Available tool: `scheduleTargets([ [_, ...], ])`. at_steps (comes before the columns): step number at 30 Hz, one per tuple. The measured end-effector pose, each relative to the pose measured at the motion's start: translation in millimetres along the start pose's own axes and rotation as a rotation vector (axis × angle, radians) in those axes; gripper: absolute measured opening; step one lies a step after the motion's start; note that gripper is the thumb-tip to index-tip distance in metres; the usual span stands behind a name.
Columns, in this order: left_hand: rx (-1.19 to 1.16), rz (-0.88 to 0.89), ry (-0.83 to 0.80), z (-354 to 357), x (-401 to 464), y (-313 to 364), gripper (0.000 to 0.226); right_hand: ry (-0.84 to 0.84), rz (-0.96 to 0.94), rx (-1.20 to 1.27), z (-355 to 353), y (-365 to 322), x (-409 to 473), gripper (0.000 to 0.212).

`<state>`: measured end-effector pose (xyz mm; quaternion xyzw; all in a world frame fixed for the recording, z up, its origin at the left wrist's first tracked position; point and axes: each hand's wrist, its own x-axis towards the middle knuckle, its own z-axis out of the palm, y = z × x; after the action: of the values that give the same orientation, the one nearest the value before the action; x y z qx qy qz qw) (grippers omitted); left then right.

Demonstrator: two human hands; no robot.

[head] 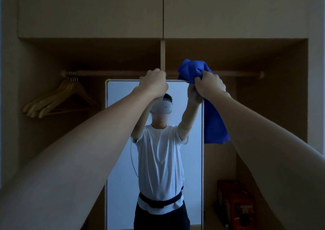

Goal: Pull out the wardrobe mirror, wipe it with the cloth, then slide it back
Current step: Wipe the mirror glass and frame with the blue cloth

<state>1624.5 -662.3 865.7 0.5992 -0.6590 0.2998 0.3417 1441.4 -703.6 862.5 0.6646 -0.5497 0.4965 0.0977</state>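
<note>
A tall framed mirror (121,141) stands in front of the open wardrobe, facing me and showing a person's reflection. My left hand (153,83) grips the mirror's top edge near the middle. My right hand (210,84) holds a bunched blue cloth (213,117) at the mirror's top right corner. Part of the cloth sticks up above the hand and the rest hangs down past the mirror's right edge.
A wooden rail (114,73) crosses the wardrobe behind the mirror top, with several wooden hangers (58,99) at its left end. A red box (235,203) sits on the wardrobe floor at lower right. Closed cabinet doors (91,10) are overhead.
</note>
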Motion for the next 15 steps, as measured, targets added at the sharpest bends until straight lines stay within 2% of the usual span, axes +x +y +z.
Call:
scheduleTargets([
  [4, -0.022, -0.001, 0.017, 2, -4, 5, 0.028, 0.006, 0.223, 0.072, -21, 22, -8, 0.035],
  [7, -0.068, -0.014, -0.003, -1, -6, 3, 0.024, 0.095, 0.263, 0.079, -37, 20, -13, 0.034],
  [11, -0.122, -0.014, -0.035, -6, -6, -6, 0.01, 0.244, 0.143, 0.047, -49, -24, -8, 0.04],
  [15, -0.118, -0.009, -0.065, -20, -8, -22, 0.018, 0.421, -0.227, -0.074, -40, -74, -2, 0.037],
])
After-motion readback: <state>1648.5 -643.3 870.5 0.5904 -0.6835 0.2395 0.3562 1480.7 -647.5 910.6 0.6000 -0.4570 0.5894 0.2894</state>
